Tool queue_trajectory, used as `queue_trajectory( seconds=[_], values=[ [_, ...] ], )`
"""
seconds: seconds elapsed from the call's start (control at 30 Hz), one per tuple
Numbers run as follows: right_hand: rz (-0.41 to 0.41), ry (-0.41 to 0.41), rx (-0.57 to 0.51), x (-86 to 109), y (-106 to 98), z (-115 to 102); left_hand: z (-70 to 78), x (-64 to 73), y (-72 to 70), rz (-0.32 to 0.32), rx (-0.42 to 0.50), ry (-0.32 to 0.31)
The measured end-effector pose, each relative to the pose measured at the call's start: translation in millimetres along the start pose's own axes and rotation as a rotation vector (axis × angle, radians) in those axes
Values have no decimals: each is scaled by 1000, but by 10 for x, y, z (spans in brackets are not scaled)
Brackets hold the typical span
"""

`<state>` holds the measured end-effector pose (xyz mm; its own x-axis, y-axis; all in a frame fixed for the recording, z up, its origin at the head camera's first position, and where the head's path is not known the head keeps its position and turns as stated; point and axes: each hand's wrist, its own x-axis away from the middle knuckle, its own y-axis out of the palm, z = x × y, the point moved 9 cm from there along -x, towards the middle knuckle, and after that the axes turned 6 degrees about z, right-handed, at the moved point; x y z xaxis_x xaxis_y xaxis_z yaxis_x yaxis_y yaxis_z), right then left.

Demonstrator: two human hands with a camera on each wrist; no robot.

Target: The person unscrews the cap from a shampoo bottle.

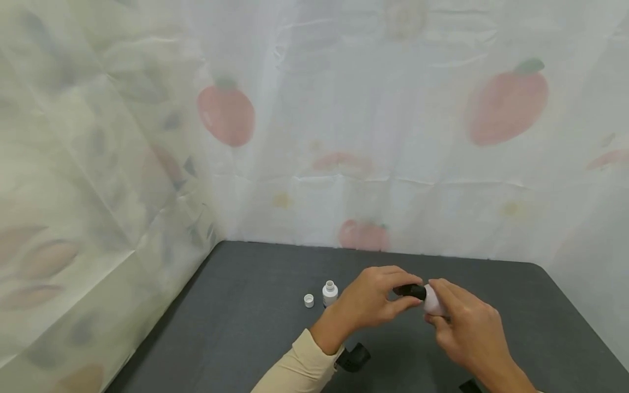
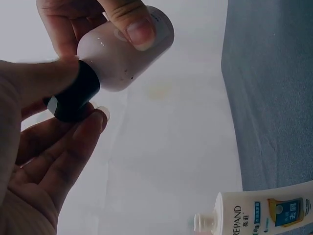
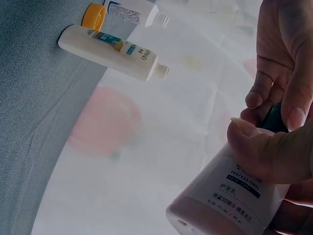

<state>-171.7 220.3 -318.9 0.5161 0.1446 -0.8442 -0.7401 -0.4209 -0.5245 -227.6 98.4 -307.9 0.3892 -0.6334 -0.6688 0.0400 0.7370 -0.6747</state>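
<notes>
Above the table, my right hand [image 1: 467, 322] grips a pale pink bottle [image 1: 433, 301] printed with hair-care lettering. The bottle tilts, its capped end toward my left hand [image 1: 375, 297]. Thumb and fingers of that hand pinch the black cap [image 1: 411, 291]. In the left wrist view the cap [image 2: 76, 93] sits against the shoulder of the bottle [image 2: 124, 54]. The right wrist view shows the label of the bottle [image 3: 230, 196] below my right thumb, while the black cap [image 3: 275, 120] is partly hidden by fingers.
On the dark table [image 1: 236, 327], left of my hands, stands an uncapped white bottle [image 1: 330, 295] beside a small white cap [image 1: 308, 301]. The right wrist view has an uncapped REPAND bottle [image 3: 110, 51], another white bottle [image 3: 134, 11] and a yellow cap [image 3: 93, 17]. A printed curtain [image 1: 417, 213] hangs behind.
</notes>
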Motion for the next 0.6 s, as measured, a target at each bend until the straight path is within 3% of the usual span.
queue_trajectory(
  seconds=[0.13, 0.4, 0.6],
  values=[
    [11, -13, 3, 5, -12, -4, -2, -15, -5, 7, -18, -10],
    [16, -32, -14, 7, -34, -9, 57, -62, -16, 56, 53, 61],
    [12, -28, -13, 10, -34, 15, 23, -59, 2, 21, 84, 27]
  ],
)
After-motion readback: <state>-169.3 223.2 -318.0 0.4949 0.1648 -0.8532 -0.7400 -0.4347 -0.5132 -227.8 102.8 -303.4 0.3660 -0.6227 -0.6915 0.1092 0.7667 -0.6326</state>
